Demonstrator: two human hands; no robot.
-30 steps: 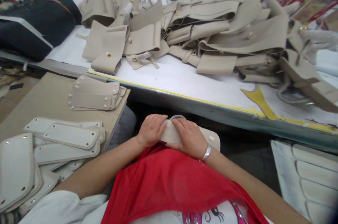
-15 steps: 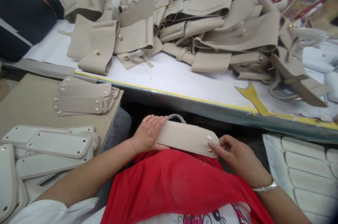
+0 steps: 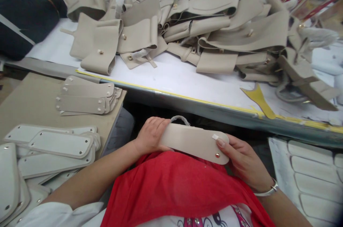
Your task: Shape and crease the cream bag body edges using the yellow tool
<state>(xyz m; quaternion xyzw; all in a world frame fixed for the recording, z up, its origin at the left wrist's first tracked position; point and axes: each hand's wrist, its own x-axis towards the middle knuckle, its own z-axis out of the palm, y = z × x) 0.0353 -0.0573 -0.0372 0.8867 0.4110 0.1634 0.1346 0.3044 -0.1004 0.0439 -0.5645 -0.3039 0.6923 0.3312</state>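
A beige, round-ended leather bag panel (image 3: 191,140) lies across my lap, above the red apron (image 3: 182,184). My left hand (image 3: 152,134) is wrapped over its left end, fingers on top. At the right end, my right hand (image 3: 238,155) grips the panel, its thumb beside a small white tab (image 3: 215,136). Below that tab shows a gold stud (image 3: 217,155). Behind the panel arches a grey wrapped handle (image 3: 180,117); how it joins on is hidden.
Beige bag parts (image 3: 209,34) are heaped on the white worktable (image 3: 171,77). A yellow forked tool (image 3: 258,100) lies near its edge. On the left board sit tabbed beige panels (image 3: 83,100) and pale panels with holes (image 3: 61,145). More pale pieces (image 3: 313,166) lie at right.
My right thumb has slid up towards the white tab, and the gold stud is now more exposed. The panel's right end has shifted slightly right and down. My left hand keeps its hold.
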